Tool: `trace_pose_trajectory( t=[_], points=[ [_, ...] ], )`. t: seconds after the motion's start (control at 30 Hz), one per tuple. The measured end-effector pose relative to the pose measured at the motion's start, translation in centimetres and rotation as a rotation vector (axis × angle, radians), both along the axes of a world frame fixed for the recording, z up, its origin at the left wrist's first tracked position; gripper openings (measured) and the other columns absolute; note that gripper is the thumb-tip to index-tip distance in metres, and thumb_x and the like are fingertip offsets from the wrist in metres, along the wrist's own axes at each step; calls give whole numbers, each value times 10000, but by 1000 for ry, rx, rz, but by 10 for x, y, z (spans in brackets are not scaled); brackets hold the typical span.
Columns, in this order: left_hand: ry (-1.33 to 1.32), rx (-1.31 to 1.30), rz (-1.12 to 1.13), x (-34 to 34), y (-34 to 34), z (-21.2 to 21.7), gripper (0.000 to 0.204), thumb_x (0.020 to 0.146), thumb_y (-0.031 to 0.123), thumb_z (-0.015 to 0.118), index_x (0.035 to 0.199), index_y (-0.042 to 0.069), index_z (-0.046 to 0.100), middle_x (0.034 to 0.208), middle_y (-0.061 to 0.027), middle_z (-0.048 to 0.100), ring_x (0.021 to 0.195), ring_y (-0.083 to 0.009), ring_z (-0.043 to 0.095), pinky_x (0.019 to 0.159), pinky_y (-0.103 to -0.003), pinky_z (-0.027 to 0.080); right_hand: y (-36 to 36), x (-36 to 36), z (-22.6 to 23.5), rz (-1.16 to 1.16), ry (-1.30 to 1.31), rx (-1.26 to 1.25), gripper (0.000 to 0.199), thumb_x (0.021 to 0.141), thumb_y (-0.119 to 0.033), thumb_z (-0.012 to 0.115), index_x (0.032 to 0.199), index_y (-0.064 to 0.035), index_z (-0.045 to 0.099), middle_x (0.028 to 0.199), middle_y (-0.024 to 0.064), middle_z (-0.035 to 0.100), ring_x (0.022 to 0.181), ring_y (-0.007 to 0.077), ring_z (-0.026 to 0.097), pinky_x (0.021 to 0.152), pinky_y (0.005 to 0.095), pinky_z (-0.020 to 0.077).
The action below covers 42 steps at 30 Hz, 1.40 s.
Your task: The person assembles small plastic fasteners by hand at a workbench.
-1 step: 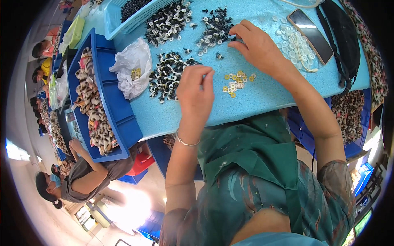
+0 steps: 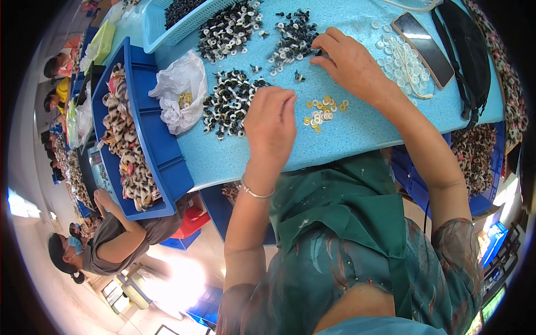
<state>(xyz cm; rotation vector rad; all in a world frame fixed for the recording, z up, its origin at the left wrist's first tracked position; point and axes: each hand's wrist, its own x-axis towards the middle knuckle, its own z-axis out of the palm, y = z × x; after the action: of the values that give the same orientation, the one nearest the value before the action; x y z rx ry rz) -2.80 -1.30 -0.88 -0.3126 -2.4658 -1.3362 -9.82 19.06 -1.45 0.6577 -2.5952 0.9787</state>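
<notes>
My left hand (image 2: 272, 124) is closed above the table, thumb pressed to its curled fingers; whatever they hold is hidden. Right beside it lies a pile of small black stemmed pieces with white rings (image 2: 228, 100). At the edge of another pile of black and white stemmed pieces (image 2: 295, 42) is my right hand (image 2: 349, 62), its fingers curved and its thumb apart from them. Something small and dark shows in that gap, but I cannot tell whether it is held. One loose stemmed piece (image 2: 299, 76) sits below the right thumb. Yellow and white rings (image 2: 321, 114) are scattered between my hands.
Left stands a blue bin (image 2: 162, 142) of spotted plush pieces (image 2: 125, 134), next to a crumpled white bag (image 2: 173, 75). A light blue basket (image 2: 190, 29) is at the back. Right are clear rings (image 2: 399, 61), a phone (image 2: 423, 47) and a black bag (image 2: 466, 56). A co-worker (image 2: 114, 240) sits left.
My left hand has shifted slightly to the right. The right hand and the piles look nearly the same.
</notes>
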Motion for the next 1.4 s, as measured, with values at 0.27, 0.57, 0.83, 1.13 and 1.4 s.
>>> trace_pose_trajectory(
  t=[0.27,0.57,0.83,1.13,1.4],
  points=[
    [196,-480,-88,-25,18,8,172,773,9,737,929,46,675,877,-96,602,848,-290,599,721,-384,483,-3,-6,3,5,-43,207,152,871,-134,671,956,-22,613,944,165,589,842,390,639,732,471,522],
    [278,-479,-193,-12,1,13,147,739,-1,732,857,46,658,837,-78,597,797,-283,555,706,-405,446,17,28,23,114,-244,-130,86,870,-71,661,913,-5,626,860,145,606,772,325,628,683,420,497],
    [124,-568,-250,-7,10,10,113,764,44,728,838,61,644,824,-68,578,801,-277,549,707,-395,423,13,56,28,137,-357,-320,86,848,-39,695,907,-4,642,843,110,615,719,240,629,653,345,498],
    [134,-421,-213,4,9,3,153,807,-12,676,925,33,592,874,-120,591,844,-303,574,733,-407,456,2,81,13,128,-430,-526,112,841,-23,712,943,-11,666,867,60,641,730,135,628,659,274,502],
    [-168,24,-81,26,22,6,83,915,-16,646,986,1,605,912,-66,643,784,-129,595,703,-253,473,-5,86,17,118,-481,-601,164,839,-38,716,998,-30,679,869,58,646,735,138,628,672,275,506]
  ],
)
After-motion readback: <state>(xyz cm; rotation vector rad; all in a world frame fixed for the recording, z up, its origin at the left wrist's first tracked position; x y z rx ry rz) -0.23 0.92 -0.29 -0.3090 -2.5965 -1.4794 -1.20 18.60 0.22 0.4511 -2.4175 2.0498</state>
